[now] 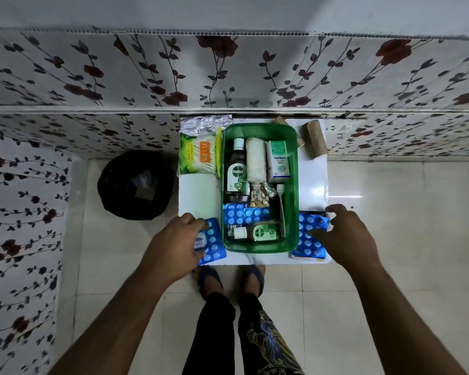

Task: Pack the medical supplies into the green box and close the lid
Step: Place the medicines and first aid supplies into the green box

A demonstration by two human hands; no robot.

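The green box (293, 185) stands open in the middle of a small white table (198, 193). Inside lie a large Dettol bottle (236, 171), a white gauze roll (256, 161), a white Optibex carton (278, 161), a blue blister strip (244, 213) and a small Dettol bottle (263, 232). My left hand (173, 239) curls over a blue blister strip (214, 246) left of the box; a small white-and-blue item (201, 242) shows under its thumb. My right hand (347, 234) hovers with fingers spread over a stack of blue blister strips (309, 242) right of the box, thumb touching it.
A cotton-bud pack (198, 155) and a silver packet (205, 124) lie at the table's back left, beside a thin yellow-green piece (219, 152). A brown roll (314, 142) lies back right. A black bin (136, 185) stands on the floor to the left. Floral walls enclose the corner.
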